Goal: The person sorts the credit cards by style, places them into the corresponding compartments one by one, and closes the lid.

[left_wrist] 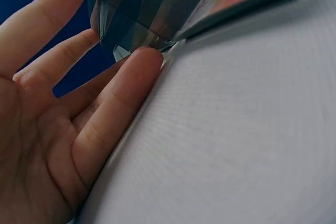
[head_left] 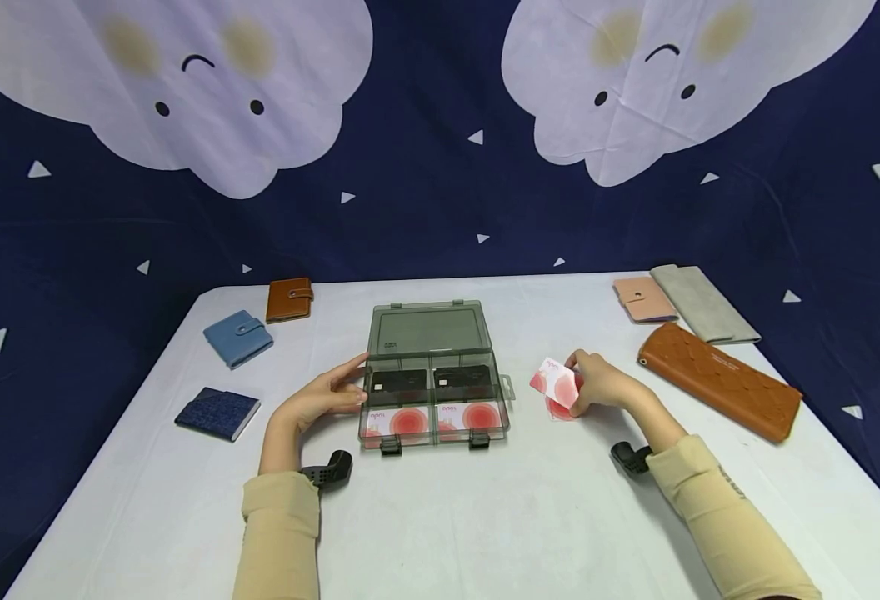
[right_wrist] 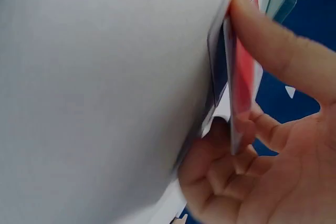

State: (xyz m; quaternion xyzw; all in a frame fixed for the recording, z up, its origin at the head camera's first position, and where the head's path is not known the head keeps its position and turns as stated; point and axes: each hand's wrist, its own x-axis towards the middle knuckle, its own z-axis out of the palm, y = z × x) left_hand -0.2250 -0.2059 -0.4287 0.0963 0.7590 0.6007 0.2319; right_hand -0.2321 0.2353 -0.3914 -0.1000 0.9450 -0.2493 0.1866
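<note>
— Red-and-white plastic card [head_left: 556,382] sits pinched in the right hand [head_left: 597,385], thumb on one face and curled fingers [right_wrist: 231,166] behind, tilted up off the table [head_left: 485,517]. Is that grip good enough?

— I'd judge it workable, but the wrist view shows the pinch near one edge, with another card lying beneath on the cloth. Keeping the thumb toward the card's middle would stop it swivelling.

— And the other hand?

— The left hand [head_left: 327,396] lies relaxed, its straight fingers [left_wrist: 123,93] touching the left wall of the smoky transparent plastic box [head_left: 434,392], which stands open in the middle of the table, lid tipped back. It holds nothing; it only steadies.

— Where would the card fit?

— The two front compartments already show matching red-and-white cards [head_left: 398,419], the two rear ones dark cards [head_left: 398,382]. The held card is well to the right of the box, so it should travel low and flat, leading edge down, over the right wall.

— Anything in the way?

— Only the box's black front latches [head_left: 391,445]. The long tan leather wallet [head_left: 717,379] lies well apart to the right.
</note>
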